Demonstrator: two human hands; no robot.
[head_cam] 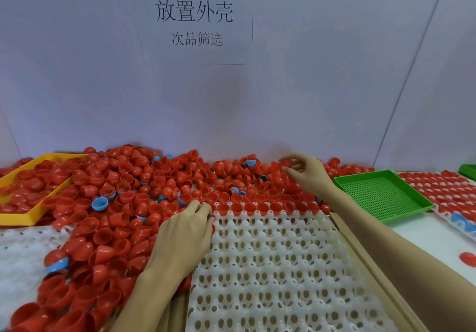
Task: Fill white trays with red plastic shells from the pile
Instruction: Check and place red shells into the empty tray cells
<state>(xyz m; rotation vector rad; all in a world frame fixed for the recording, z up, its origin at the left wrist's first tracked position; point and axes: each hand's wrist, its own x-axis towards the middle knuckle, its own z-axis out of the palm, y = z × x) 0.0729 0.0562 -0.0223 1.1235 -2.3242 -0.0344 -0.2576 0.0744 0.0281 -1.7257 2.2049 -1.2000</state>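
- The white tray [278,262] lies nearest you; only its far row is filled.
- Your left hand [185,231] curls at the pile [123,197] edge; whether it holds anything is unclear.
- Your right hand [301,170] pinches a red shell [288,163] at the far side; these shells look light, stiff and slick, so grip by the rim.

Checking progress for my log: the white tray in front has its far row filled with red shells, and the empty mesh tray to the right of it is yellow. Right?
Not quite. The head view shows the empty mesh tray is green; the yellow tray sits at the left and holds red shells. The white tray does have its far row filled with red shells.
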